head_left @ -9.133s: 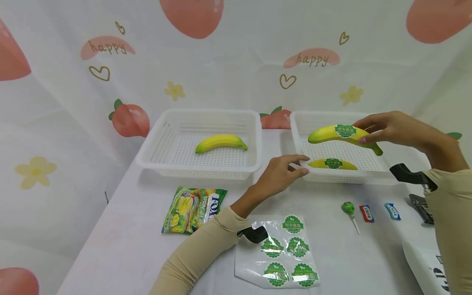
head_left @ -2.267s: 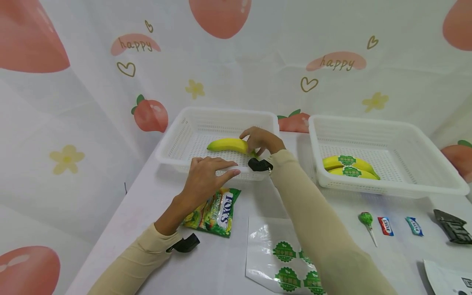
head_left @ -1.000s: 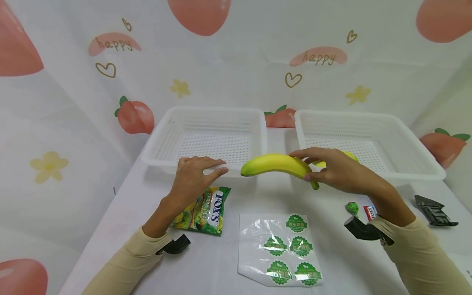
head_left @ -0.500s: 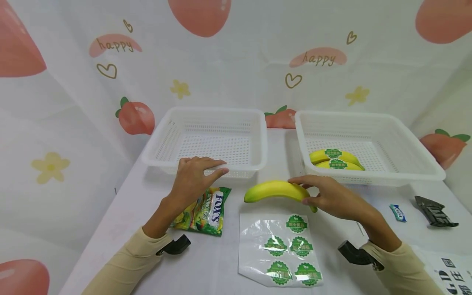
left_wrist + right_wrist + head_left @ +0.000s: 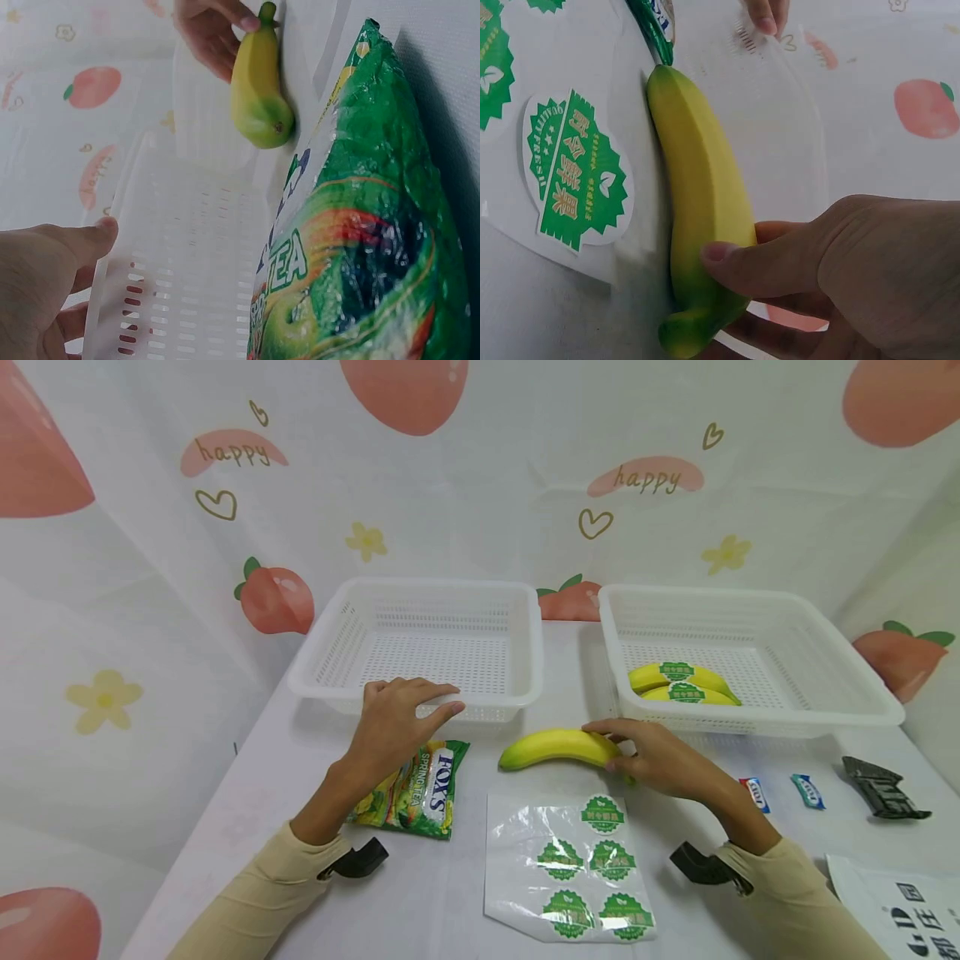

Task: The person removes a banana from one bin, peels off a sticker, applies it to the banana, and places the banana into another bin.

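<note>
In the head view, my right hand [image 5: 660, 760] pinches the stem end of an unlabelled yellow banana [image 5: 551, 748], which lies on the table just above a clear sheet [image 5: 517, 893] of round green stickers. The right wrist view has the thumb on one side of that banana [image 5: 705, 172] and fingers on the other. My left hand [image 5: 393, 722] holds the near rim of the left white basket [image 5: 450, 647], thumb outside and fingers over the edge. Two bananas [image 5: 686, 685] with green stickers lie in the right white basket [image 5: 772, 718].
A green and yellow Fox's candy bag [image 5: 420, 789] lies beneath my left hand. To the right are a red and blue wrapped candy [image 5: 755, 794], a blue one [image 5: 808, 792], a black packet [image 5: 885, 789] and a white printed bag [image 5: 918, 906]. A patterned cloth [image 5: 480, 510] hangs behind.
My right hand took the unlabelled banana out of the left basket, then brought it down onto the table. Earlier, it held a stickered banana over the right basket. My left hand moved to the left basket.
</note>
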The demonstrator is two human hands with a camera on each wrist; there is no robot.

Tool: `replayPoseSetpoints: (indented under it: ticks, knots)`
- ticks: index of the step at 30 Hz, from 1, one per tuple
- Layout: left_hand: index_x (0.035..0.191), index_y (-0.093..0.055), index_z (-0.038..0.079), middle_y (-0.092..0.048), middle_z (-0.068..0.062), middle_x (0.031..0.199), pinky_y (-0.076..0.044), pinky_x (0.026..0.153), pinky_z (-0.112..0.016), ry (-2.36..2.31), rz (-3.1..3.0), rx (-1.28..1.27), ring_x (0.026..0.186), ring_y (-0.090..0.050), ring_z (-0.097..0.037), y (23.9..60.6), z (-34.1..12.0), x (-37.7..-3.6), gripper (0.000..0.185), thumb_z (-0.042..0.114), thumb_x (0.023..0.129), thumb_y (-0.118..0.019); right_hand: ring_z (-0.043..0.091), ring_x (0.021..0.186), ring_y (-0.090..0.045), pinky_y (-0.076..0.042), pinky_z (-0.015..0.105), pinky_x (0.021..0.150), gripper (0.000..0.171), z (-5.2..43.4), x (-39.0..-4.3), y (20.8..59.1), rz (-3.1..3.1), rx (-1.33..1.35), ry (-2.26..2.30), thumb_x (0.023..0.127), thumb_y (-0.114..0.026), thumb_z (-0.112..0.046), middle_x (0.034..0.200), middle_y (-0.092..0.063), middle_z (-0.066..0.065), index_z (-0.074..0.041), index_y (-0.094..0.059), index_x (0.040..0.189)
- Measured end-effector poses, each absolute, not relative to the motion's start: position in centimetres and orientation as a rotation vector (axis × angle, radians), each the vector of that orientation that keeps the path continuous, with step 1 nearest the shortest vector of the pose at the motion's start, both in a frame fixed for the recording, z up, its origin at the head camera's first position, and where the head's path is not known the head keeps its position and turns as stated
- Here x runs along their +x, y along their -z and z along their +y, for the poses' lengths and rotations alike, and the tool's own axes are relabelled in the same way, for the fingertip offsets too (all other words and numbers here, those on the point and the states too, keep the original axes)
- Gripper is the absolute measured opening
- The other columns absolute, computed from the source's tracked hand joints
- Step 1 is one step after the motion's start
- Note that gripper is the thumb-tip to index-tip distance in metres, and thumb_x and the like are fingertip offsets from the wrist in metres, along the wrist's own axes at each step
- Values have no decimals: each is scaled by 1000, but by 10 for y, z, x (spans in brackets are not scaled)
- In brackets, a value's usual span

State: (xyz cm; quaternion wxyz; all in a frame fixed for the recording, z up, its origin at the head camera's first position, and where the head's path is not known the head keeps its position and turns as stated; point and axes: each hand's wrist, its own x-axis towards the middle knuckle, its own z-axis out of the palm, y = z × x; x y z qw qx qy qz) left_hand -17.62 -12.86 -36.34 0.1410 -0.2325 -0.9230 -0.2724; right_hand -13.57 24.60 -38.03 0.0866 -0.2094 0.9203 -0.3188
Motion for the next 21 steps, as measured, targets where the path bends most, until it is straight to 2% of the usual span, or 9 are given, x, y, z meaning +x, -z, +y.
replayPoseSetpoints:
  ticks: [6,10,13,18,21]
  knots:
    - [119,-81,14,-76,-7,118,-37,98,-61,819,-2494,-773,117,-66,-32,365,-119,-172,27,25,94,-83,39,127,-63,-59,51,96,52,248,-139,384,2718,-621,994,96,-74,1,141,-65,17,-9,-63,146]
    - [116,-82,12,-73,-7,114,-49,97,-50,841,-2413,-967,111,-65,-28,364,-105,-159,24,16,92,-85,40,128,-62,-59,53,97,52,249,-139,386,2726,-640,1008,95,-74,2,142,-65,17,-8,-63,145]
    - [123,-79,13,-71,-4,116,-55,92,-39,831,-2517,-1131,109,-64,-21,362,-92,-143,28,21,96,-82,40,128,-62,-58,55,98,52,248,-139,387,2739,-645,1008,95,-75,1,143,-64,17,-8,-63,145]
    - [139,-70,19,-65,-2,127,-53,96,-35,721,-2847,-1301,114,-59,-17,366,-70,-123,44,41,101,-74,40,128,-62,-57,57,99,52,246,-139,387,2760,-640,986,95,-75,1,142,-65,17,-9,-63,145]
    - [145,-66,21,-63,-3,132,-52,96,-33,628,-2955,-1348,115,-57,-17,372,-57,-119,51,47,101,-71,40,127,-62,-56,59,100,52,246,-140,388,2762,-640,979,95,-75,1,141,-65,16,-9,-63,145]
